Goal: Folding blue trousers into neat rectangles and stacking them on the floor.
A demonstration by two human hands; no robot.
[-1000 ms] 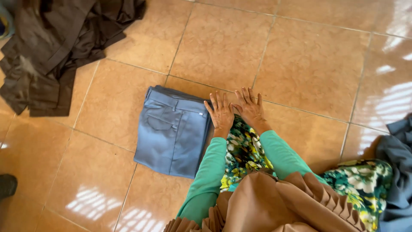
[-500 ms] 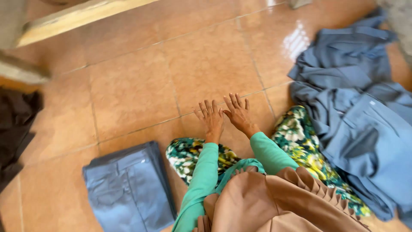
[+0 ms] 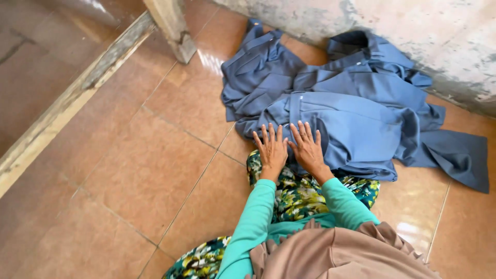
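Observation:
A heap of blue trousers (image 3: 356,111) lies crumpled on the orange tiled floor against a grey wall. My left hand (image 3: 271,150) hovers flat with fingers spread at the near edge of the heap, over the floral cloth on my lap (image 3: 299,194). My right hand (image 3: 307,147) sits beside it, palm down, fingers apart, touching the nearest blue trousers. Neither hand grips anything. Both arms wear green sleeves.
A weathered wooden beam (image 3: 67,103) runs diagonally at left and meets a wooden post (image 3: 173,28) near the top. A rough grey wall (image 3: 413,31) stands behind the heap. Orange floor tiles (image 3: 139,170) spread to the left of my knees.
My view has swung right, away from the folded blue trousers and the dark clothes. The blue heap now lies directly ahead, and both hands have reached its near edge.

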